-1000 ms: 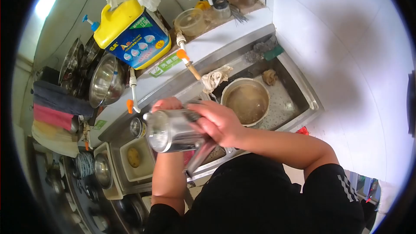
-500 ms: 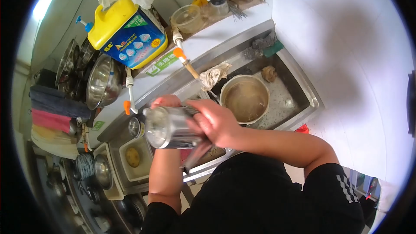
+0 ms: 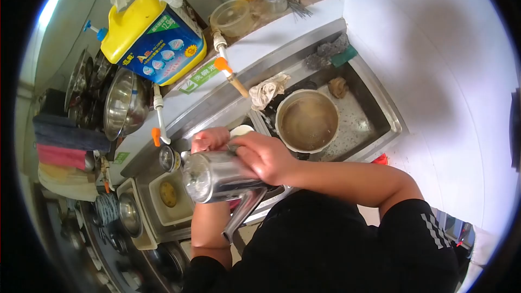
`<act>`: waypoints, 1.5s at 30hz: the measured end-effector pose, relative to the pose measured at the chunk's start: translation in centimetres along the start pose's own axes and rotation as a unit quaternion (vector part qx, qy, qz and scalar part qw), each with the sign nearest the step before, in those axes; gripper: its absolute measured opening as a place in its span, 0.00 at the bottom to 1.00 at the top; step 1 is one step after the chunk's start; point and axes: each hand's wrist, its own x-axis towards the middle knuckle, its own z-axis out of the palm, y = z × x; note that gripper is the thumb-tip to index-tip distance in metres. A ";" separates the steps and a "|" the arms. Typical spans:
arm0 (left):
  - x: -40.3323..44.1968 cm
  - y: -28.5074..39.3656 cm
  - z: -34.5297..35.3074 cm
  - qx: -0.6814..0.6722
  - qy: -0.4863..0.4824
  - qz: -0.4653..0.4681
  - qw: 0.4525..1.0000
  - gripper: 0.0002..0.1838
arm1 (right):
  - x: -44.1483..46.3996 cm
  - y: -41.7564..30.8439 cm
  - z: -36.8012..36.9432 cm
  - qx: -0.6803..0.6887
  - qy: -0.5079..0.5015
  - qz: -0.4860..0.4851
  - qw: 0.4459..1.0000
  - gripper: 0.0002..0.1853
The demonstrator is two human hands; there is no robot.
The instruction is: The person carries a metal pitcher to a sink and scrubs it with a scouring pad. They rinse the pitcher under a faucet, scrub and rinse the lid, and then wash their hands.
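Note:
A shiny metal kettle (image 3: 230, 176) lies tilted on its side above the sink, its spout (image 3: 244, 217) pointing down toward my body. My left hand (image 3: 210, 139) is closed at the kettle's far side, opposite the spout, where the handle would be; the grip itself is partly hidden. My right hand (image 3: 266, 156) curls over the kettle's right end, its fingers bent against the metal. Whether anything thin lies under those fingers cannot be seen. Just right of my hands, a round pot (image 3: 307, 121) of murky brownish liquid stands in the sink basin (image 3: 361, 122).
A crumpled cloth (image 3: 269, 91) hangs by an orange-handled tap (image 3: 222, 65). A yellow-and-blue detergent jug (image 3: 157, 43) stands on the ledge. Left are a small tin (image 3: 169, 158), a white tub (image 3: 182, 211) with a yellowish item, and a metal basin (image 3: 127, 103). Scouring pads (image 3: 328, 51) sit in the sink's back corner.
The kettle has turned a little, and its spout now sticks out further and lower toward my body. My right hand, blurred before, has shifted slightly down along the kettle. My left hand keeps its hold.

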 end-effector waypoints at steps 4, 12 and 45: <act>-0.3 0.5 0.5 0.024 0.060 -0.068 0.996 0.20 | 0.9 1.5 -0.4 -0.028 -0.108 0.051 0.993 0.11; 2.0 1.9 2.4 0.015 -0.014 -0.013 1.000 0.17 | -0.1 4.6 -1.3 -0.156 -0.127 -0.096 0.975 0.12; 1.8 3.5 0.1 0.024 0.066 -0.023 0.997 0.18 | 3.1 -3.6 2.2 -0.018 0.048 -0.084 0.995 0.16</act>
